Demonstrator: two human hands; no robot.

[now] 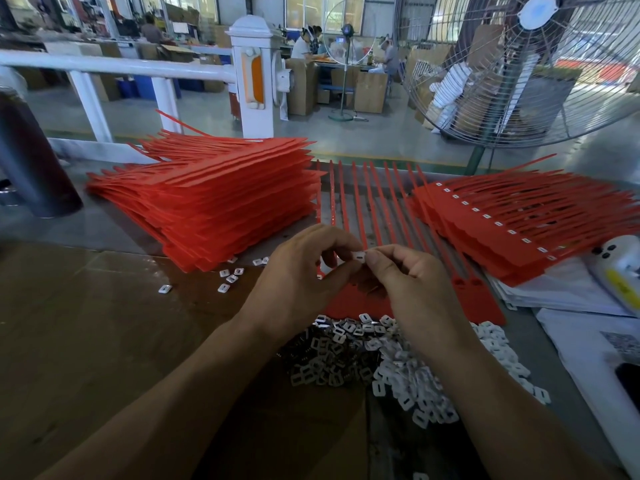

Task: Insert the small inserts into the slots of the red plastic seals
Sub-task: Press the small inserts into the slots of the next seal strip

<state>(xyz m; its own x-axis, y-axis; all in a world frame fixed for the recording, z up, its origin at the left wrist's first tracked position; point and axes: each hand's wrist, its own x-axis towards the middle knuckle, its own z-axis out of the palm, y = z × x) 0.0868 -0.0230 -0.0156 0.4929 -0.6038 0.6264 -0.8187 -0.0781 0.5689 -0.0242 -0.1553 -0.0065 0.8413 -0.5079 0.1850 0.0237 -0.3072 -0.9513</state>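
- Left hand (301,278): raised over the bench (104,323), fingers curled, thumb and forefinger meeting the right hand's at one small insert (359,256).
- Right hand (408,285): fingers curled, thumb and forefinger pinching the same small insert from the right side; the hands touch at the fingertips.
- Small insert: white, flat, with a dark slot in its middle; held above the sheet of red seals (360,209), clear of it.
- Sheet of red seals: lies flat on the bench under the hands, tails pointing away from the person, tag ends nearest them; two empty square sockets (467,282) show just right of the right hand. The sockets under the hands are hidden.
- Heap of inserts (398,368): white pieces, loose, on the bench near the person, beneath both wrists and touching the near edge of the sheet.
- Stray inserts (228,277): a few, scattered left of the left hand, beside the foot of the tall stack.
- Tall stack of red seals (214,199): left of the sheet, many layers, edges uneven.
- Lower stack of red seals (519,230): right of the sheet, with a row of white inserts (498,224) seated along its top layer.
- Dark cylinder (31,161): upright at the far left.
- Standing fan (530,64): behind the bench, right.
- White railing (114,65): behind the bench, left.
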